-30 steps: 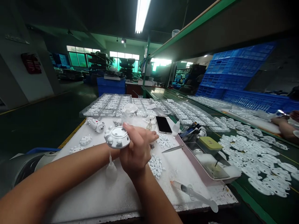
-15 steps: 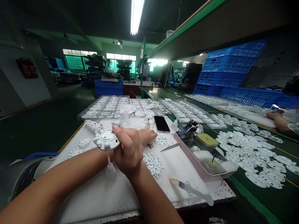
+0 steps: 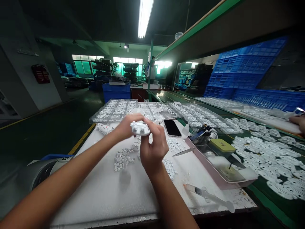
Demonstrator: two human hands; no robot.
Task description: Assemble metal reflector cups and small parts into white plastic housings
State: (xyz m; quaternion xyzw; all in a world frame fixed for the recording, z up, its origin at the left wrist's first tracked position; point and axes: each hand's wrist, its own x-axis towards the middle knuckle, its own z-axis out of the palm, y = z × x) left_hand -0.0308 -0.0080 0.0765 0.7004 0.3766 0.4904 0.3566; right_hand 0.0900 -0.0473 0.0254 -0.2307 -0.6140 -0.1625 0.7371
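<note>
A round white plastic part (image 3: 140,128) with raised bumps along its rim is held up above the worktop, tilted. Gripping its right side is my right hand (image 3: 154,143), thumb beneath and fingers curled over. My left hand (image 3: 128,125) is closed at its left and far edge; those fingertips are partly hidden behind the part, so any small piece in them cannot be made out. Below lie a pile of small white pieces (image 3: 123,159) and another white pile (image 3: 170,168), partly covered by my right wrist. A small dropper bottle (image 3: 125,175) stands near the left pile.
Clear compartment trays (image 3: 116,109) of white pieces line the back. A phone (image 3: 172,128), tweezers (image 3: 183,152), a syringe (image 3: 207,195) and a pink tool box (image 3: 214,165) are to the right. White discs (image 3: 264,156) cover the green belt; another person's hand (image 3: 297,120) is beyond.
My left hand has come back from beyond my right wrist to the round part, and my forearms are uncrossed. The part has moved right and tilted. The view has shifted slightly left.
</note>
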